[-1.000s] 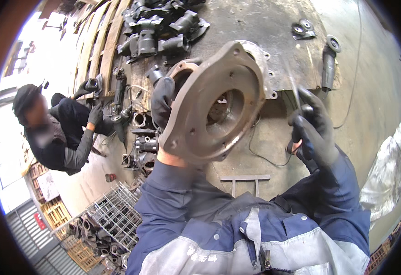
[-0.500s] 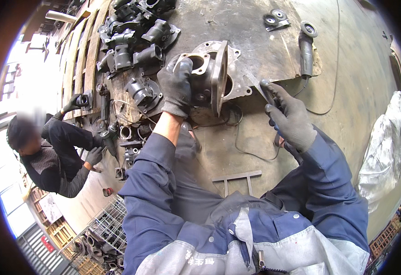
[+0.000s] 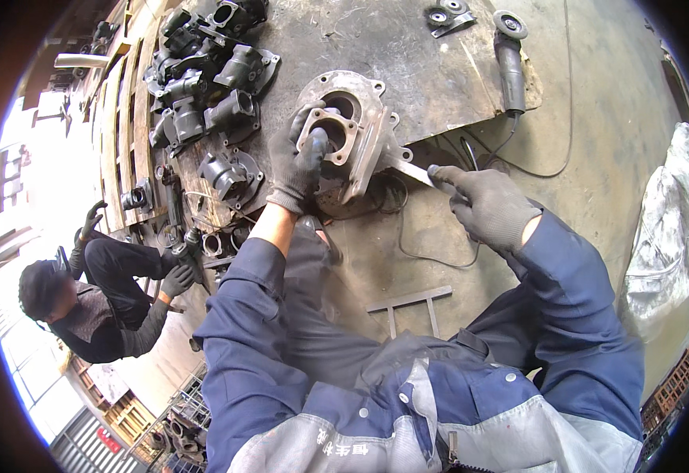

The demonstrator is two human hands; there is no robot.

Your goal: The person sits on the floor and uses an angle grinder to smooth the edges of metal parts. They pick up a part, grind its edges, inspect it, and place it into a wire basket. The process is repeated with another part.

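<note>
My left hand [image 3: 295, 162], in a dark work glove, is closed round a flanged metal casting [image 3: 346, 88] at the table's near edge. Its thumb lies at the small square flange with the round opening, and a long flat flange stands tilted on the right. My right hand [image 3: 490, 203], also gloved, grips what looks like a flat file [image 3: 414, 170]; the handle is hidden in the fist. The file's pale blade reaches left to the casting's lower right edge and appears to touch it.
Black castings [image 3: 191, 87] are piled on the table's left. An angle grinder [image 3: 508, 67] lies at its right edge, cord trailing to the floor. A co-worker [image 3: 100, 292] sits at the left. A small metal frame [image 3: 410, 299] is between my legs; a silvery sheet [image 3: 661, 229] lies right.
My left hand has turned the casting, so its long flange leans and the square opening faces up. My right hand has moved lower, bringing the file to the casting's lower edge.
</note>
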